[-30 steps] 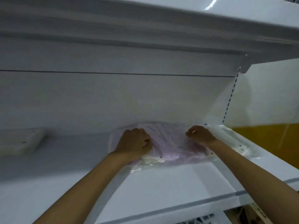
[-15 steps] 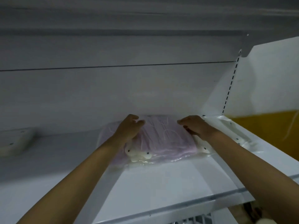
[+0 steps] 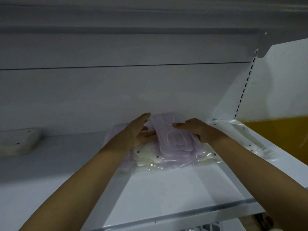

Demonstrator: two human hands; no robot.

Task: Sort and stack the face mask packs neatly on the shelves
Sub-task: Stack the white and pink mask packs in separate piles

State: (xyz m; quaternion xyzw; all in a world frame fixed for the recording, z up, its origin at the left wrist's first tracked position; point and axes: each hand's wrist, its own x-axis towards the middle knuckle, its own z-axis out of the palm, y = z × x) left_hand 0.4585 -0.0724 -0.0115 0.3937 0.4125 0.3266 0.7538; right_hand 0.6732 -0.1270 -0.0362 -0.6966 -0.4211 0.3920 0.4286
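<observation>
A clear pack of purple face masks [image 3: 173, 140] lies on a cream-coloured mask pack [image 3: 148, 155], both near the back wall of the white shelf [image 3: 166, 189]. My left hand [image 3: 138, 130] presses the purple pack's left side with straight fingers. My right hand [image 3: 200, 130] rests flat on its right side, fingers stretched out toward the left hand. Neither hand curls round the pack. My left forearm hides the stack's left end.
Another cream pack [image 3: 18, 142] lies at the shelf's far left. A clear pack [image 3: 246, 140] sits by the right edge, next to a slotted upright [image 3: 245, 87] and a yellow panel [image 3: 275, 134]. The shelf above [image 3: 150, 17] hangs low overhead.
My hands went from curled on top of the purple pack to straight-fingered at its two sides. The pack looks bunched narrower between them.
</observation>
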